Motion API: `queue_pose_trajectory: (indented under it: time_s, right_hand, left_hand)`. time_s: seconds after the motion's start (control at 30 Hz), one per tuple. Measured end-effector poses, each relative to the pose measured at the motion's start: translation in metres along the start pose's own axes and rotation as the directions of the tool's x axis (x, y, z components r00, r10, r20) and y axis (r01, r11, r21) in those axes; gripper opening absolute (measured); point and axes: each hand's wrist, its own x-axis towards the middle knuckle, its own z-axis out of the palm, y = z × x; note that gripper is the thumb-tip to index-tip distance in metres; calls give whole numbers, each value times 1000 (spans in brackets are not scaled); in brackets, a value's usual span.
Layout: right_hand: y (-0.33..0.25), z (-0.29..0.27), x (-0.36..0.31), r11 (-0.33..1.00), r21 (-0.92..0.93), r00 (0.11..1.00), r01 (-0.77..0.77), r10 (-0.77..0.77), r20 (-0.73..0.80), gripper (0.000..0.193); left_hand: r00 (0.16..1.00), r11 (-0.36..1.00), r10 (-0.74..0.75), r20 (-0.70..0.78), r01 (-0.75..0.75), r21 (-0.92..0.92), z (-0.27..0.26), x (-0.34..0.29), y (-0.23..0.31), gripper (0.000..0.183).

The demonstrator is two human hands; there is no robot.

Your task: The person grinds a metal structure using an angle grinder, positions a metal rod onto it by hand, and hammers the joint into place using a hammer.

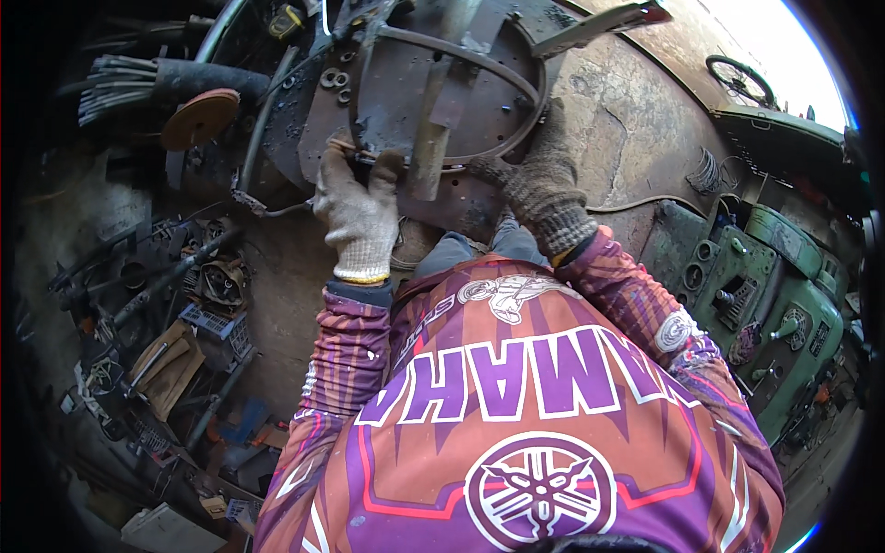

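Observation:
A dark metal ring (537, 109) of flat bar, with a curved crosspiece, lies on a round-edged steel table (318, 138). My left hand (359, 217), in a pale grey glove, holds the ring's near left edge; its fingertips are partly hidden, and a thin rod-like piece shows by them. My right hand (546, 180), in a darker grey glove, grips the near right edge, thumb at the front and fingers along the outer side. Between the hands a flat steel bar (427, 157) runs across the ring toward me.
Several steel nuts (330, 77) lie left of the ring. Further left are a rust-coloured disc (200, 119) and a bundle of rods (120, 88). A metal bar (599, 29) juts out at the far right. A green machine (774, 267) stands right, a cluttered rack (175, 359) left.

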Motion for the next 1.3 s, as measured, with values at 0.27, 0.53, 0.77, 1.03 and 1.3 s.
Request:
queue_pose_trajectory:
  time_s: [0.27, 0.53, 0.77, 1.03, 1.3]
  right_hand:
    - [-1, -5, -6, 999, -50, 999, 1, -2, -36, 122]
    - [3, -10, -16, 999, -41, 999, 31, -31, -8, 122]
    - [7, -6, -12, 999, -37, 999, 34, -34, -14, 122]
    - [9, -6, -7, 999, -14, 999, 36, -36, -26, 122]
    - [10, 1, -1, 999, 10, 998, 37, -36, -53, 122]
  left_hand:
    - [989, 967, 129, 66, -140, 211, -1, -8, -8, 91]
    - [995, 851, -26, 91, -26, 524, 13, -25, -38, 90]
    - [987, 959, -151, 54, 133, 251, 5, -8, 7, 72]
    - [988, 945, -148, 44, 128, 302, 6, -7, 6, 70]
    - [990, 953, -128, 52, 108, 282, 6, -7, 5, 67]
